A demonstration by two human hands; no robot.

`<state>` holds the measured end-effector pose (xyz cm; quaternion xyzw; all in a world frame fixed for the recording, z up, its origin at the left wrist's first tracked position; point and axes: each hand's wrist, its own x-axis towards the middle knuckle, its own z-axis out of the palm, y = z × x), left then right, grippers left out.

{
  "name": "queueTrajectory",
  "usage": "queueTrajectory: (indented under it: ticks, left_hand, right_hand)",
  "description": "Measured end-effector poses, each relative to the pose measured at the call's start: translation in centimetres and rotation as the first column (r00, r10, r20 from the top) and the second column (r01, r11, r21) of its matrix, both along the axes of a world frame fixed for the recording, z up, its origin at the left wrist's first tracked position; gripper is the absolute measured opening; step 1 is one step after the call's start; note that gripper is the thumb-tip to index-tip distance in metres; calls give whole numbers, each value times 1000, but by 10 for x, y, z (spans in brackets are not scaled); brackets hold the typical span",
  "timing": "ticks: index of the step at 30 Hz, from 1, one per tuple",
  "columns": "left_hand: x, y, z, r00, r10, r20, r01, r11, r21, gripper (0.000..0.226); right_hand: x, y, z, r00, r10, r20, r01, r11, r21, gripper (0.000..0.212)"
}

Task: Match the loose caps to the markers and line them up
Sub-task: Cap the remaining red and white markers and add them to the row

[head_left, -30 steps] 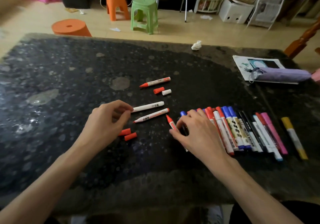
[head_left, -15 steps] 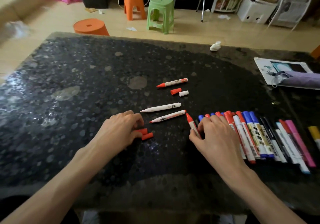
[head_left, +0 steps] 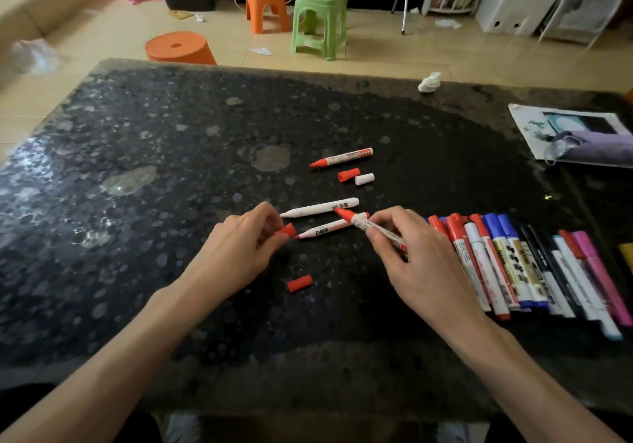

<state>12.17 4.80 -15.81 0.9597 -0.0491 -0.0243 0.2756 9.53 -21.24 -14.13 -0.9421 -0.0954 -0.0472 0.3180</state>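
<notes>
My left hand (head_left: 236, 250) pinches a red cap (head_left: 287, 230) just above the dark table (head_left: 137, 237). My right hand (head_left: 416, 261) grips an uncapped red marker (head_left: 363, 222), its tip pointing left toward the cap, a short gap between them. Under them lie an uncapped white marker (head_left: 318, 208) and an uncapped red-tipped marker (head_left: 322, 229). Another red cap (head_left: 300, 283) lies near my left wrist. Farther back are a third uncapped red marker (head_left: 342, 157), a red cap (head_left: 348, 174) and a white cap (head_left: 364, 179). A row of capped markers (head_left: 520, 264) lies at the right.
A printed sheet with a purple cloth bundle (head_left: 582, 141) sits at the table's right edge. A crumpled tissue (head_left: 429, 82) lies at the far edge. Beyond the table stand a green stool (head_left: 320, 19) and orange stools (head_left: 180, 47).
My left hand picked one red cap off the table and raised it. My right hand lifted the red marker from the row's left end and turned its tip toward the cap.
</notes>
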Motion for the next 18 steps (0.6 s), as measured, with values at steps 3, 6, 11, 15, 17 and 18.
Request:
queueTrajectory:
  ticks: [3, 6, 11, 15, 17, 18]
  left_hand:
    - [2, -3, 5, 998, -6, -62, -3, 989, -145, 13]
    - [2, -4, 9, 994, -49, -94, 25, 970, -242, 9]
    - [-1, -8, 13, 989, -106, -99, 70, 948, -311, 14]
    - [-3, -12, 14, 984, -142, -103, 98, 933, -346, 15]
    - [-4, -14, 12, 983, -155, -98, 113, 932, -345, 15]
    - [-5, -15, 10, 983, -157, -90, 118, 934, -338, 15]
  right_hand:
    - [3, -3, -4, 999, 41, 29, -41, 999, -8, 17]
    - [5, -4, -5, 997, 49, 53, -49, 999, -9, 20]
    - [6, -3, -8, 996, 56, 72, -54, 998, -20, 19]
    - [7, -1, -11, 995, 61, 82, -60, 998, -17, 20]
    - [6, 2, -11, 994, 74, 78, -73, 997, -11, 19]
    - [5, 3, -12, 993, 84, 82, -83, 996, -17, 19]
